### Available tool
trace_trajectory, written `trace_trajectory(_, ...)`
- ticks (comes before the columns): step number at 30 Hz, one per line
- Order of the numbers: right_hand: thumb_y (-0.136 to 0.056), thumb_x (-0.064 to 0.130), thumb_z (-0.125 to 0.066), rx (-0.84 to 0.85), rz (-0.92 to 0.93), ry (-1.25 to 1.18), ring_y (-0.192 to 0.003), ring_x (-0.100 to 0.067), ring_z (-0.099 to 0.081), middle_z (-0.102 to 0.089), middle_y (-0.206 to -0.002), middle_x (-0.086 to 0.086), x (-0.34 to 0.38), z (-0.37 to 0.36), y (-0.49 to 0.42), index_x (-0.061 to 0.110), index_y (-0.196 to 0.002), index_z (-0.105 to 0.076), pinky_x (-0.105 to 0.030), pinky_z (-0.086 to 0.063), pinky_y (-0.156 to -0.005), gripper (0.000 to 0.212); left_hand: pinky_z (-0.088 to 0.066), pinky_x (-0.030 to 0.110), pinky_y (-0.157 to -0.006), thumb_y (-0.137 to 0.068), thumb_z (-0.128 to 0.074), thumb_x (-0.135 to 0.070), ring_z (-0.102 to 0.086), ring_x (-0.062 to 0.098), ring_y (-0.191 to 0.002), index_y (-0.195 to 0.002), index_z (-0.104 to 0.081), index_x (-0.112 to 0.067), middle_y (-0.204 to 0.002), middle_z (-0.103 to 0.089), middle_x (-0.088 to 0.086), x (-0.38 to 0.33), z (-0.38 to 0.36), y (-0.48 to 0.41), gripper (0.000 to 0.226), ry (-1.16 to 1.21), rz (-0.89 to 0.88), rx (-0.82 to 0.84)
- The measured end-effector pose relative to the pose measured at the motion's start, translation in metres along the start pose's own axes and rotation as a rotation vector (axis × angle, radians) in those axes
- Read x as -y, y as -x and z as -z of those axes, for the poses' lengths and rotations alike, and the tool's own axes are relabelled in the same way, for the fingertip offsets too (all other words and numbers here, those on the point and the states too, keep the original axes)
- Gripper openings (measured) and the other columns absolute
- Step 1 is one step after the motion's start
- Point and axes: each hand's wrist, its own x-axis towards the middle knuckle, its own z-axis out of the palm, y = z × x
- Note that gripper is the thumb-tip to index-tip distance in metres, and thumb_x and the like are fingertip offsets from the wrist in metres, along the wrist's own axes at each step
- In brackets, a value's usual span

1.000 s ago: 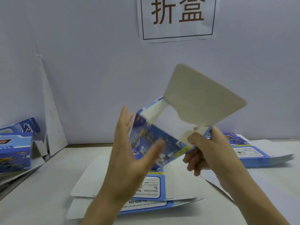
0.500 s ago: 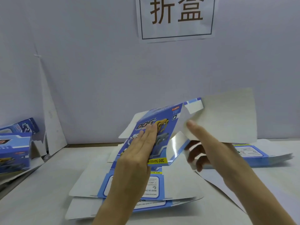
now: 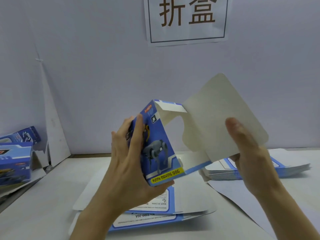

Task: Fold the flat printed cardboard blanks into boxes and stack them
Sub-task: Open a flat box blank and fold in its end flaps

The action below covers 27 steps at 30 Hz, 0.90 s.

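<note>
Two hands, left hand (image 3: 128, 163) and right hand (image 3: 249, 153), grip a half-folded glossy cardboard box (image 3: 159, 144).

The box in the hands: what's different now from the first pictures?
The box tipped upright, dog picture toward the camera. The left hand, flat on it before, now grips it. The right hand now pinches the big flap, thumb on its grey side. The blanks on the table and the folded boxes at left stayed put.
</note>
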Motion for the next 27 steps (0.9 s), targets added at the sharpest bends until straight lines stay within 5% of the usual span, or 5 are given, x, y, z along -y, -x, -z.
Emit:
trace_trajectory(5,-0.082,0.027,-0.066,-0.084,-0.141,-0.422,-0.074,-0.007,-0.068,-0.073,-0.084,0.007,-0.009,-0.002,-0.009,0.022,-0.086,-0.076,-0.020,-0.054,-0.057,0.012,-0.045,0.060,-0.094,-0.058,-0.073,-0.056,-0.039,0.021,-0.134,-0.147,-0.018,0.000,-0.136,-0.031,0.023,-0.005,0.004,-0.012,0.119,0.047,0.052,-0.003)
trace_trajectory(9,-0.082,0.016,-0.063,-0.103,-0.714,-0.734,-0.064,-0.020,-0.072,-0.075,-0.081,-0.008,-0.026,-0.011,-0.011,0.007,-0.095,-0.069,-0.032,-0.059,-0.053,0.017,-0.033,0.054,-0.108,-0.051,-0.035,-0.073,-0.044,0.043,-0.127,-0.129,-0.051,0.007,-0.106,-0.047,0.009,-0.005,-0.002,-0.027,0.113,0.340,0.394,-0.033)
trace_trajectory(13,-0.047,0.010,-0.076,0.228,-1.032,-0.794,-0.056,-0.025,-0.065,-0.068,-0.067,-0.010,-0.036,-0.027,0.000,0.005,-0.071,-0.075,-0.029,-0.047,-0.073,0.024,-0.042,0.021,-0.103,-0.059,-0.067,-0.062,-0.029,0.024,-0.139,-0.152,-0.009,-0.024,-0.143,-0.021,0.013,-0.009,-0.002,0.000,0.116,0.106,0.042,0.039)
trace_trajectory(19,-0.067,0.020,-0.074,0.129,-0.805,-0.662,-0.064,-0.017,-0.067,-0.072,-0.081,-0.008,-0.029,-0.026,-0.005,0.007,-0.094,-0.074,-0.024,-0.052,-0.053,0.030,-0.044,0.046,-0.103,-0.064,-0.063,-0.076,-0.026,0.024,-0.141,-0.152,0.001,-0.026,-0.152,-0.017,0.014,0.006,0.012,0.001,0.119,-0.001,-0.019,0.024)
trace_trajectory(27,-0.091,0.019,-0.061,-0.208,-0.103,-0.089,-0.073,0.000,-0.065,-0.071,-0.086,0.016,-0.021,0.000,-0.010,0.037,-0.100,-0.070,-0.019,-0.051,-0.052,0.022,-0.024,0.047,-0.112,-0.060,-0.061,-0.074,-0.030,0.020,-0.134,-0.151,-0.015,-0.027,-0.145,-0.029,0.005,0.005,0.018,0.000,0.112,-0.081,0.033,0.131)
